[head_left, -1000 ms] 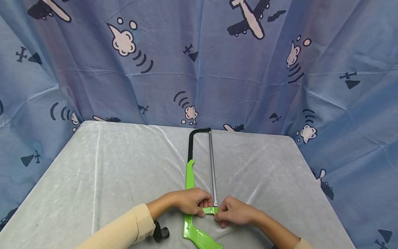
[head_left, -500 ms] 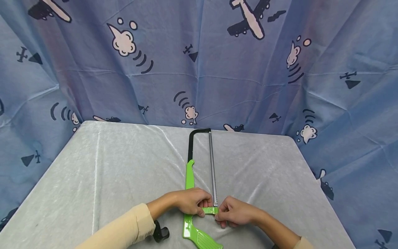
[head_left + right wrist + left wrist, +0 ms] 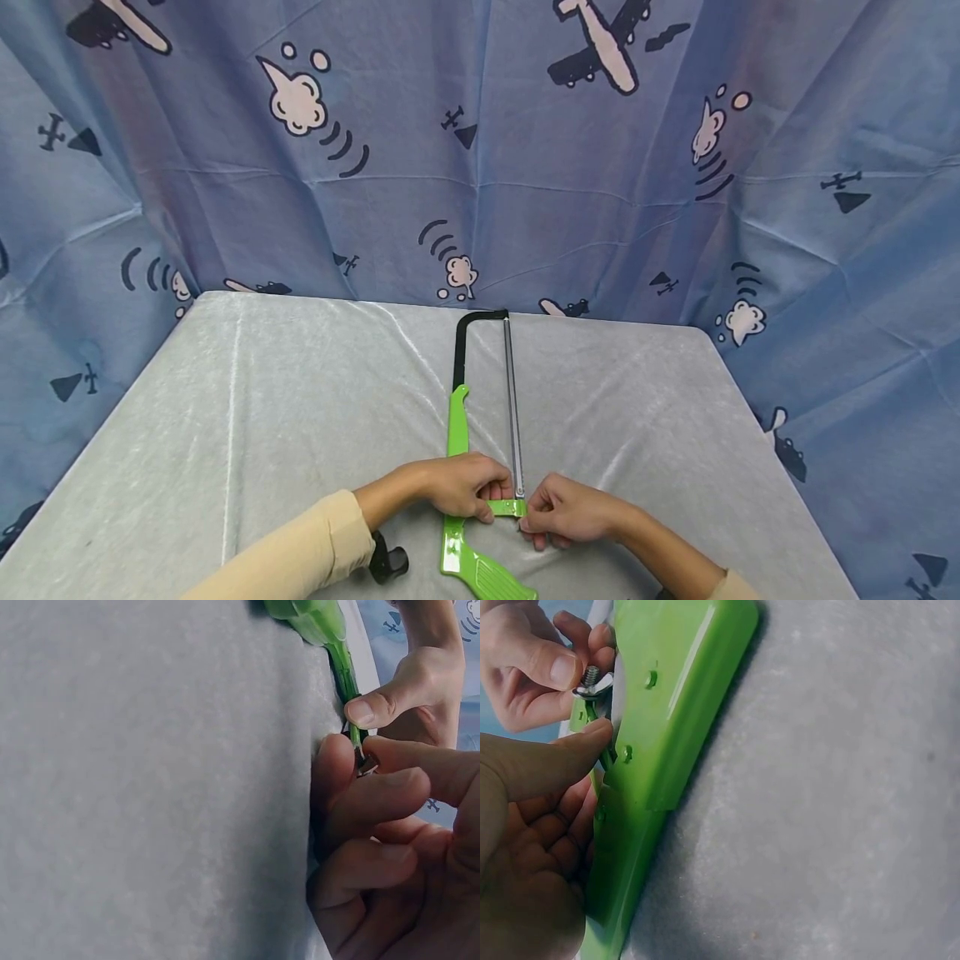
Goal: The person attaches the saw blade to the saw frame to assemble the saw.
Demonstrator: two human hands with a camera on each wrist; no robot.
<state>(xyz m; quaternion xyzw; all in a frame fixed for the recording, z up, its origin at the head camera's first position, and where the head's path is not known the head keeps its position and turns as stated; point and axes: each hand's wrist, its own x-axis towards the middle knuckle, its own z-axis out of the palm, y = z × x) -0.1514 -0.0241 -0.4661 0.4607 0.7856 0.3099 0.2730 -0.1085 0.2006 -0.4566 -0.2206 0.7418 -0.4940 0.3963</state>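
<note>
A hacksaw (image 3: 457, 433) with a green handle and black front frame lies on the table in the head view, its metal blade (image 3: 513, 400) on the right side. My left hand (image 3: 467, 485) pinches the short green crosspiece (image 3: 504, 507) near the blade's lower end. In the left wrist view, a threaded bolt (image 3: 591, 675) sticks out of the crosspiece and carries a silver wing nut (image 3: 594, 691). Thumb and fingers of my right hand (image 3: 572, 510) pinch this wing nut. The right wrist view shows it partly hidden between the fingertips.
A grey velvety cloth covers the table (image 3: 337, 375). Behind it hangs a blue curtain (image 3: 390, 167) with airplane prints. A small black object (image 3: 388, 563) sits by the left wrist.
The fingertips of my right hand have shifted very slightly at the wing nut. My left hand and the hacksaw stay in place.
</note>
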